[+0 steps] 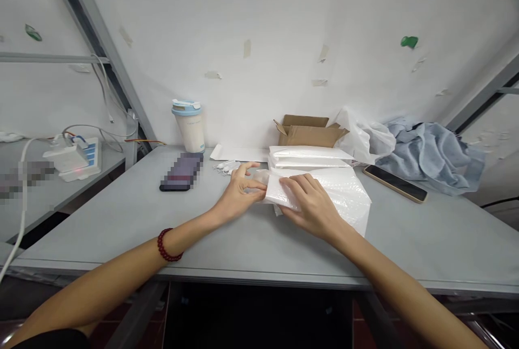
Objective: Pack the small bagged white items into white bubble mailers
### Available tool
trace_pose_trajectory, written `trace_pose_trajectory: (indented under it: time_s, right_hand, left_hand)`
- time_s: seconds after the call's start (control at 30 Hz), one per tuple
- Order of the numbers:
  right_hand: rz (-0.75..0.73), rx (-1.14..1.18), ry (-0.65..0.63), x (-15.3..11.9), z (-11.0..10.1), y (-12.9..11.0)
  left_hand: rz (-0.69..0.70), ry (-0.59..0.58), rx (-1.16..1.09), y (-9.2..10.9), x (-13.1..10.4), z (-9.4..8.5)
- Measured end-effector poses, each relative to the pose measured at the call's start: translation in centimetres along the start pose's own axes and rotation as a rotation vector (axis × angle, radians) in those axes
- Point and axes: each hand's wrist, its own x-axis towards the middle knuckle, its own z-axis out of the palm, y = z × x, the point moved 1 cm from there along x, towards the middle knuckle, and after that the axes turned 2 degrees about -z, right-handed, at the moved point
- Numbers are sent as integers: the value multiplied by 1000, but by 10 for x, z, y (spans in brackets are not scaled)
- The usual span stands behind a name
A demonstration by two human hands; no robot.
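A white bubble mailer [344, 192] lies on the grey table, its left end lifted between my hands. My left hand [239, 192] pinches the edge at that end, thumb and fingers together, with a red bead bracelet on the wrist. Over the mailer's left part rests my right hand [310, 206], its fingers curled on the white surface and gripping it. Behind it are more white mailers [304, 153] in a stack. Small white cabled items [227, 166] lie just beyond my left hand. The fingertips partly hide the mailer's end.
An open cardboard box [312, 135], a white plastic bag [365, 138] and blue-grey cloth [433, 154] stand along the wall. One phone [395, 182] lies right, another [182, 172] left, near a lidded cup [190, 127]. A power strip [87, 160] sits far left on another surface.
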Motion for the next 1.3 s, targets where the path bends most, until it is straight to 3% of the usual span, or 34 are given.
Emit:
trace_pose_trajectory:
  time_s: [0.13, 0.27, 0.57, 0.83, 0.97, 1.07, 1.1, 1.23, 1.3]
  right_hand:
    - [-32, 26, 10, 0, -1, -3]
    - [-80, 60, 2, 0, -3, -5]
    - [-176, 108, -64, 0, -2, -3]
    - [-126, 122, -7, 2, -7, -2]
    - [-126, 103, 7, 2, -8, -1]
    - [-123, 96, 29, 2, -9, -1]
    - [-120, 94, 35, 2, -9, 0]
    - [-134, 81, 39, 3, -12, 0]
    - [-174, 79, 29, 3, -14, -1]
  left_hand:
    - [-153, -258, -226, -1, 4, -1]
    - [-225, -310, -285, -4, 3, 0]
    - [-183, -267, -160, -3, -4, 8]
    - [-64, -169, -77, 18, 2, -14]
    - [-40, 1, -101, 21, 5, -25]
    - [-118, 92, -216, 16, 8, -29]
    - [-162, 40, -251, 15, 9, -29]
    - [-302, -371, -284, 11, 8, -20]
    - [-336, -430, -293, 9, 4, -14]
